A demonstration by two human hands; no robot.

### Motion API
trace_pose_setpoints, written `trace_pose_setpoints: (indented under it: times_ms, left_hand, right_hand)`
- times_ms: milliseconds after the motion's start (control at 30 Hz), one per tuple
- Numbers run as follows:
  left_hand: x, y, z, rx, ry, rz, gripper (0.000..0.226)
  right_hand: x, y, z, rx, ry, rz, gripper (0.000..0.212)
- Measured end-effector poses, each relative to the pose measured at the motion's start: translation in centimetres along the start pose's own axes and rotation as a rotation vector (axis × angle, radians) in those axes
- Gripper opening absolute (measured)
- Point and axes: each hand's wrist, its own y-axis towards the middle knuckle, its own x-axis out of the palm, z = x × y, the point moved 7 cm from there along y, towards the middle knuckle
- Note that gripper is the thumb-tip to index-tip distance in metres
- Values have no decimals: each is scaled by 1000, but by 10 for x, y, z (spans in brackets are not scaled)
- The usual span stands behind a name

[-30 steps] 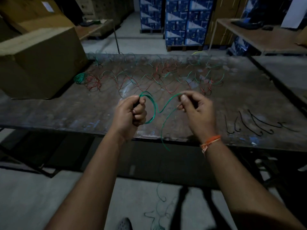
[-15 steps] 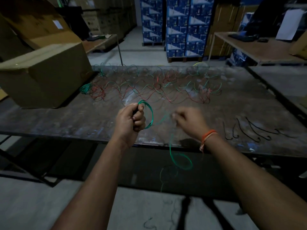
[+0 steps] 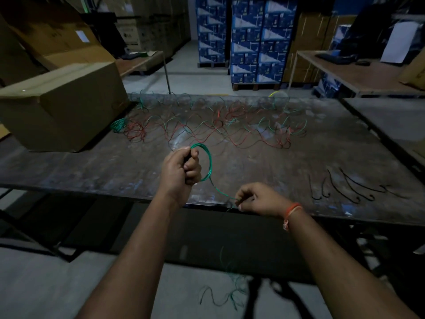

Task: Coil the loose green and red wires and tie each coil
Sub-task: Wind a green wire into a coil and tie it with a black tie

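green wire (image 3: 208, 162) stood in a small coil of a few turns, gripped in the curled fingers of the left hand (image 3: 180, 168), which was held above the near part of the metal table (image 3: 92, 171). from the bottom of the coil one strand ran down and to the right into the right hand (image 3: 257, 199), whose thumb and fingertips pinched it just over the table's front edge. past that pinch the strand dropped out of clear sight, and thin green wire lay in loose curls on the floor (image 3: 46, 284) below. farther back on the table, loose green and red wires (image 3: 218, 127) sprawled in a tangle, with a small green bundle (image 3: 119, 125) at its left end, near a cardboard box (image 3: 62, 107). several dark ties (image 3: 351, 187) lay side by side to the right of the hands, well apart from them. an orange band (image 3: 292, 210) circled the right wrist.
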Motion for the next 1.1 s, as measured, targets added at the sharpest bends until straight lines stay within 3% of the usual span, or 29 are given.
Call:
trace_pose_setpoints:
  times_ms: [167, 267, 333, 433, 533, 700, 800, 900, 1100]
  left_hand:
    - [13, -1, -7, -35, 11, -97, 33]
    - [16, -4, -12, -75, 0, -151, 31]
    - [13, -4, -15, -106, -23, -174, 28]
    - [0, 1, -16, -145, -106, -150, 24]
    - [-21, 11, -13, -155, -195, -55, 24]
    - [-64, 33, -10, -125, -394, 134, 33]
    - [-75, 48, -15, -147, -417, 161, 33]
    - [-77, 63, -18, -147, -296, 146, 29]
    - [-67, 80, -23, -69, 45, 31, 28]
  right_hand:
    - [19, 1, -21, -66, 588, -21, 48]
    - [42, 4, -37, -169, 682, -121, 58]
    - [55, 7, -40, -148, 702, -143, 49]
    - [49, 14, -31, -71, 651, 92, 17]
    - [27, 12, -10, -30, 619, 361, 8]
    - [17, 1, 6, -48, 365, 291, 9]
    - [13, -1, -10, -148, 149, 307, 16]
    - [17, 8, -47, -286, -46, 331, 19]
    - [8, 27, -122, -463, -199, 502, 16]
